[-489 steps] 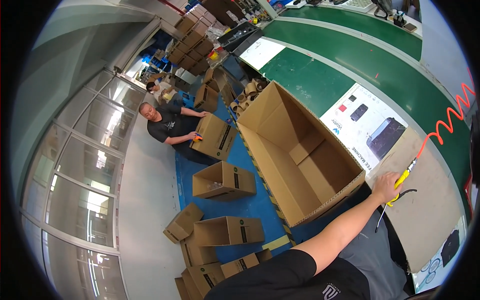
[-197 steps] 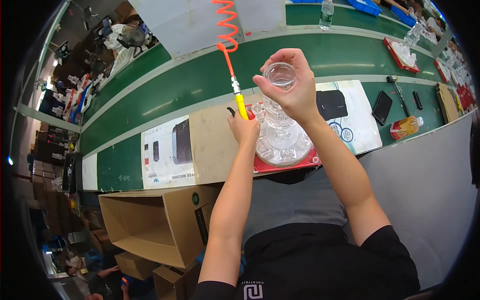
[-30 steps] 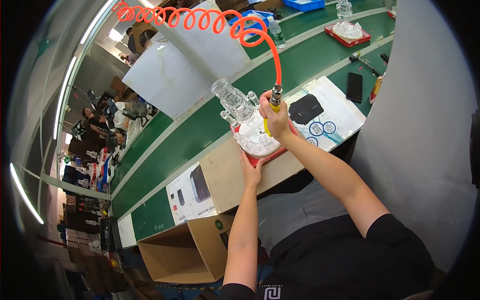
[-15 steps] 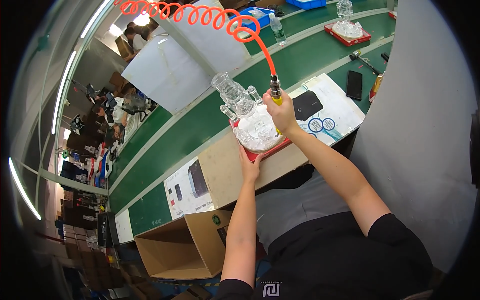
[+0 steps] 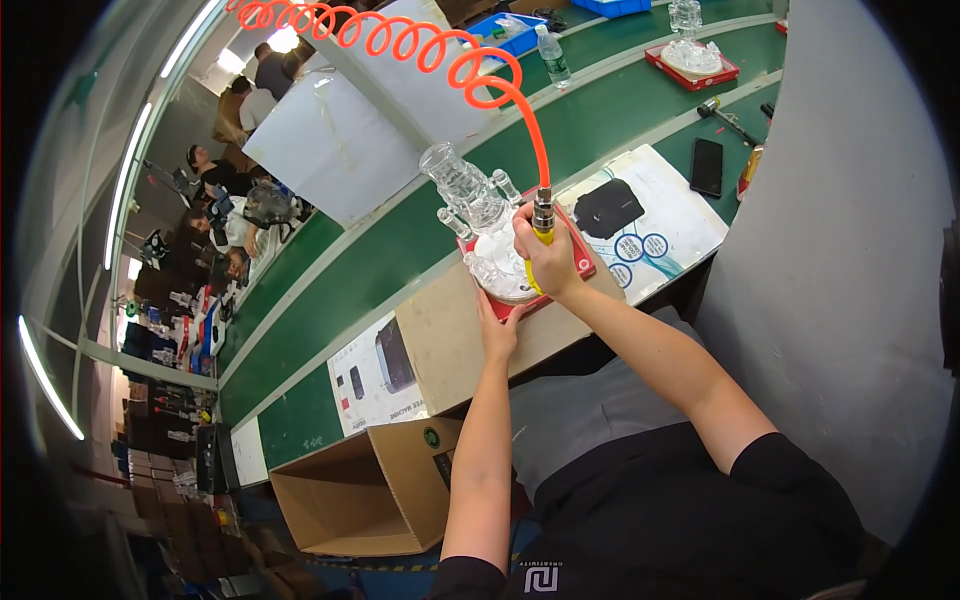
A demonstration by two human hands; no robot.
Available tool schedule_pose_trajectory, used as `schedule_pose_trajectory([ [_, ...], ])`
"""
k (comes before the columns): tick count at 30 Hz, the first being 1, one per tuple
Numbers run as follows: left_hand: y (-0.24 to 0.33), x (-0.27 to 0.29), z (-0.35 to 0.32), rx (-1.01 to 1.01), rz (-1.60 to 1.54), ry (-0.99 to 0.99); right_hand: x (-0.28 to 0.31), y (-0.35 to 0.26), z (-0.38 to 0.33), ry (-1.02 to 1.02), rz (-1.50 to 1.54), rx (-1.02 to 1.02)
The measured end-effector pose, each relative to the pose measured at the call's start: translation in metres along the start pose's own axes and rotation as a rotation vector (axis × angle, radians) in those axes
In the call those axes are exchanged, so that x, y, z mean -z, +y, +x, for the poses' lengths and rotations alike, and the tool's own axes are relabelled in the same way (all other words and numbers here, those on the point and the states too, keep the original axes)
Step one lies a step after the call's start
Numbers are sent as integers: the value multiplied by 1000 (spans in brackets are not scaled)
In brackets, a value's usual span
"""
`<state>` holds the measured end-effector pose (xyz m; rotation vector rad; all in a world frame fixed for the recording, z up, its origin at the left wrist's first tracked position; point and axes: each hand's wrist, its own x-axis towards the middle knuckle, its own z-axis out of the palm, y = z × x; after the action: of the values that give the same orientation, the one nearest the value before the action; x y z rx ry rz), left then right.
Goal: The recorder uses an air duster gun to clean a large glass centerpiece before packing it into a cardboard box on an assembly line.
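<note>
The table [image 5: 305, 428] is long and green. A brown sheet [image 5: 432, 345] lies near the middle of its near edge, and a red tray [image 5: 584, 263] sits on that. Just to the left lies a picture sheet [image 5: 375, 375], then a white sheet [image 5: 248, 450]. On the right is a big card [image 5: 675, 190], then a black phone [image 5: 706, 167] and a hammer [image 5: 735, 125]. Far off are a second tray [image 5: 700, 83], a clear bottle [image 5: 553, 60] and a blue bin [image 5: 522, 42].
</note>
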<state>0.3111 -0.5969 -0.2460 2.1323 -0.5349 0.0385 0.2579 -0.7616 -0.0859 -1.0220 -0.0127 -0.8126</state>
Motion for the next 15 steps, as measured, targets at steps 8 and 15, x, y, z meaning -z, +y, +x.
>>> schedule_pose_trajectory([
  [8,-7,0,-2,32,-1,16,10,-15,7,-27,-342,81],
  [15,-3,-1,-2,44,-22,22,25,-5,33,83,-198,197],
])
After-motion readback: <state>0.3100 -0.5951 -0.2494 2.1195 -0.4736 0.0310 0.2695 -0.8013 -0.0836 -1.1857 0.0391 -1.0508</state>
